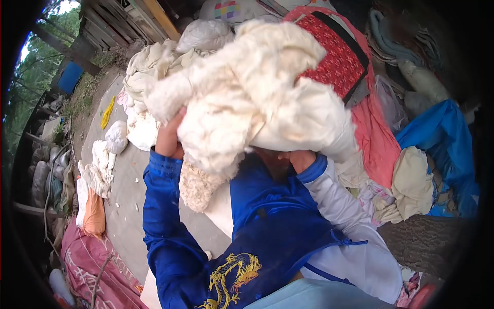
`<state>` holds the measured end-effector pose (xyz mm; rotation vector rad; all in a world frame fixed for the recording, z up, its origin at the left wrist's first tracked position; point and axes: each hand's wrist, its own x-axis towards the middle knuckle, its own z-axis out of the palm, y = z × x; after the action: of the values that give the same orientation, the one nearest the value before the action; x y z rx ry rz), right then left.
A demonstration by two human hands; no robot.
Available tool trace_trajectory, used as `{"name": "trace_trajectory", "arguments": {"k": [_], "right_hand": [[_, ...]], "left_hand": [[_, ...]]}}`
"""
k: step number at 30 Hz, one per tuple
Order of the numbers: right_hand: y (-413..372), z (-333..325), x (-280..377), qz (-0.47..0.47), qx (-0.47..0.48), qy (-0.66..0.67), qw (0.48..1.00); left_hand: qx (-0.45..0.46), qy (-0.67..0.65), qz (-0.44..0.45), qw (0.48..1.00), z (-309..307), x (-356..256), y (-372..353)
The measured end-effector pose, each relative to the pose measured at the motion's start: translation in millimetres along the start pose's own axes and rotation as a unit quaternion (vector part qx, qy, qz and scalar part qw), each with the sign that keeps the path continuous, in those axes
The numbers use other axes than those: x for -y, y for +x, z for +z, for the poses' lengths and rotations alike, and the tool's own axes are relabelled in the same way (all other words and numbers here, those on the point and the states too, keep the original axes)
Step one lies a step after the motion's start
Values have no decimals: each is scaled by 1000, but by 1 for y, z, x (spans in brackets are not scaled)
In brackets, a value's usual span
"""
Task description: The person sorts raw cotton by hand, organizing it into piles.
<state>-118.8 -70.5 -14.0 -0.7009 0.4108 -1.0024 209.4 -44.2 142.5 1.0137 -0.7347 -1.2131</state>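
A large, loose bundle of off-white cotton batting (278, 87) fills the middle of the head view, lifted in front of my body. My left hand (171, 136) grips its left side, with the fingers mostly hidden in the folds. Under its lower right edge, my right hand (301, 158) supports the bundle; those fingers are partly covered by it. A clumpy, rougher piece (203, 188) hangs below, near my left wrist. The bundle looks slightly blurred.
Pale cloth heaps (149, 67) and a white plastic bag (205, 35) lie beyond. A red patterned cushion (334, 56) and pink cloth (373, 134) are at right, near a blue tarp (442, 139) and a log (422, 239). A maroon sack (95, 262) sits lower left.
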Motion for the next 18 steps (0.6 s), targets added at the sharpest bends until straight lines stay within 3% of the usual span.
{"name": "trace_trajectory", "arguments": {"k": [1,4,6,9,10,11,14,15,16,18], "right_hand": [[-10,-8,-2,13,-23,36,999],[-47,-41,-20,47,-101,151,982],[-73,-67,-38,70,-150,228,959],[-110,-114,-74,223,-181,147,946],[-110,-110,-76,272,-180,126,937],[-110,-108,-72,342,-180,92,917],[-99,-85,-66,509,-76,-102,851],[-96,-61,-55,494,-40,-192,847],[-93,-50,-52,408,-39,-229,883],[-89,-35,-50,223,-41,-292,929]], "left_hand": [[-26,44,-13,999,-13,25,-16],[-67,110,-180,975,-68,105,-62],[-68,130,-214,966,-114,161,-93],[-91,214,-227,946,-195,239,-139],[-99,242,-217,941,-195,237,-146],[-122,174,-229,950,-191,239,-157],[-230,275,-419,834,-166,207,-162],[-229,304,-418,825,-156,196,-163],[-236,425,-326,811,-160,190,-166],[-225,639,-128,724,-166,180,-170]]}}
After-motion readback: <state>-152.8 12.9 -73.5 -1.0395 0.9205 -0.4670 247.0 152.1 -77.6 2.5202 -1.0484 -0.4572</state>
